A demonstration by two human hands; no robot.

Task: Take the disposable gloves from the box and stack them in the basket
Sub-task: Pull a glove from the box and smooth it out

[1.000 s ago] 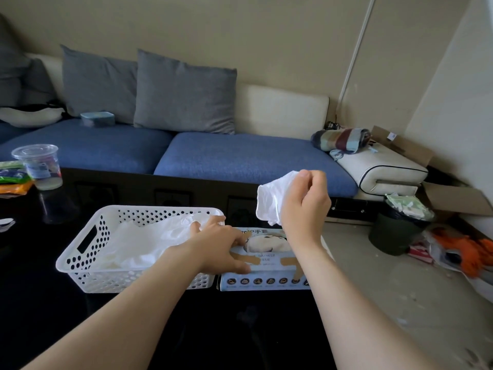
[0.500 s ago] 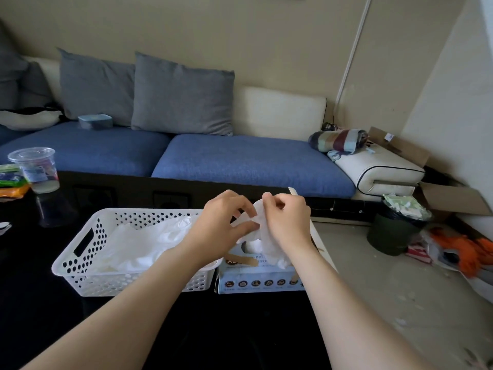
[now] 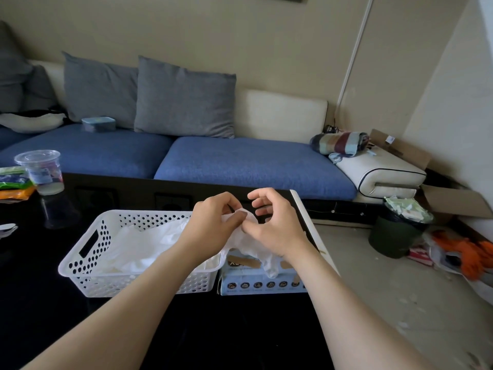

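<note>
Fingers (image 3: pixel 238 214) of the left hand (image 3: pixel 213 227) and right hand (image 3: pixel 276 232) pinched one glove (image 3: pixel 265 259) dangling over the box (image 3: pixel 262 285); the basket (image 3: pixel 138 211) lay just left, nearer the left hand.

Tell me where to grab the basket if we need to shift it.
Grip the basket by the handle slot in its left end wall, coming from the left. That cut-out is the only finger hold showing; the right end sits beside the box, and the left hand and right hand hold a glove there.
</note>
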